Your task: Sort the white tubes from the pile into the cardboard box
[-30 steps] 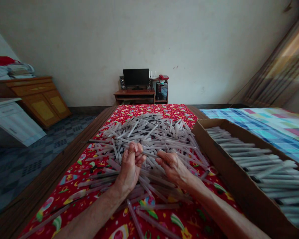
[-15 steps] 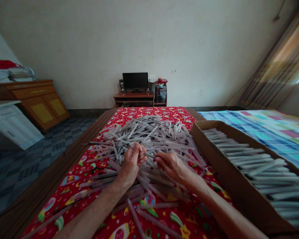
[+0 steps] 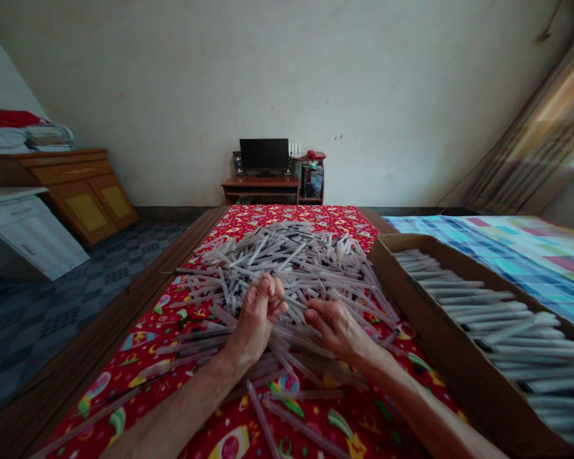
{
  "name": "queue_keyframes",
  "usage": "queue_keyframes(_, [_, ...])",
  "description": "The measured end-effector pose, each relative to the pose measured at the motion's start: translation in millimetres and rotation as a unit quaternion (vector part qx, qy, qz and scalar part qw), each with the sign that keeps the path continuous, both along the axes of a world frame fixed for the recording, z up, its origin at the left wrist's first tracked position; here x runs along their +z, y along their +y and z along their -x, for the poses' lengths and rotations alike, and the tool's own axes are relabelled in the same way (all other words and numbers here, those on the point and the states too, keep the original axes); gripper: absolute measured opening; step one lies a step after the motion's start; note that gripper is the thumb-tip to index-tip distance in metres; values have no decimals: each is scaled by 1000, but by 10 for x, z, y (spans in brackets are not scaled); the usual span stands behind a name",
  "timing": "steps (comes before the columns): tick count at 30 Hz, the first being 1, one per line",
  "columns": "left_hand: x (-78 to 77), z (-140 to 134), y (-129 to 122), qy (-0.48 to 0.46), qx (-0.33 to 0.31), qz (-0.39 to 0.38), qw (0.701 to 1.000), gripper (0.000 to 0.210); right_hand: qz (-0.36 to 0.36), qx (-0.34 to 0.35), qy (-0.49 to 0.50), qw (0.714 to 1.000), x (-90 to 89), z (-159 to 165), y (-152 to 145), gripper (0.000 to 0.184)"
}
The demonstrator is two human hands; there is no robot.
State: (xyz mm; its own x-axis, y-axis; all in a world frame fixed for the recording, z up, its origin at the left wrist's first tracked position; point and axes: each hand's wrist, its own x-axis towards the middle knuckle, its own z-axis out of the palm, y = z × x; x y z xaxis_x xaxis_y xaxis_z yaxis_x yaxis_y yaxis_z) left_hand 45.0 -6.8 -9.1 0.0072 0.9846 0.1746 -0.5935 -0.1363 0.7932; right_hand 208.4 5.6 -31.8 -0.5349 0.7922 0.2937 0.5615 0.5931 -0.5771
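My left hand (image 3: 263,305) is closed, its fingers curled in, above a heap of translucent plastic tubes (image 3: 287,245). From its fingers a slim greyish tube (image 3: 294,302) slants toward my right hand (image 3: 335,322). My right hand pinches the near end of that tube between thumb and fingers; its far part is hidden in my left hand. More loose tubes (image 3: 306,394), some with dark ends, lie under and in front of both hands on a red patterned cloth (image 3: 229,440).
Right of the heap stands a long cardboard box (image 3: 414,312) filled with whitish tubes (image 3: 521,331), some black-tipped. Beyond it lies a checked bedspread (image 3: 483,248). A desk (image 3: 261,182) with a monitor (image 3: 264,153) stands at the far wall; a wooden cabinet (image 3: 83,191) is at left.
The view has shifted slightly. Both hands stay over the heap with the slim tube between them, and the right hand's fingers have closed a little more around its end.
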Motion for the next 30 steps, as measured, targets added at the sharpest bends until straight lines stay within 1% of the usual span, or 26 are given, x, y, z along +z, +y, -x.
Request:
queue_keyframes(2, [-7, 6, -2, 7, -19, 2, 1000, 36, -13, 1, -4, 1000, -9, 0, -8, 29])
queue_keyframes(4, [-15, 11, -1, 9, -27, 3, 1000, 36, -9, -4, -5, 1000, -1, 0, -14, 29])
queue_keyframes(11, [-29, 3, -13, -3, -29, 5, 1000, 34, 54, -8, 30, 998, 31, 19, -16, 33])
queue_keyframes(15, [-14, 9, -13, 2, -31, 9, 999, 35, 80, 4, 31, 996, 45, 19, -8, 35])
queue_keyframes(21, [7, 58, 50, 1, -36, 10, 999, 30, 83, 24, 8, 996, 195, -6, -6, 34])
queue_keyframes(24, [-1, 70, 78, -8, -48, 7, 999, 26, 53, 19, -1, 998, 266, -29, -6, 25])
queue_keyframes(26, [-1, 64, 72, -7, -70, 7, 997, 23, 16, 7, -4, 1000, 301, -56, -7, 27])
queue_keyframes(29, [21, 57, 42, 17, -99, 5, 995, 12, -28, -12, -49, 998, 395, -170, -20, 22])
queue_keyframes(30, [30, 63, 39, 28, -99, 3, 995, 14, -52, -28, -62, 996, 448, -245, -28, 20])
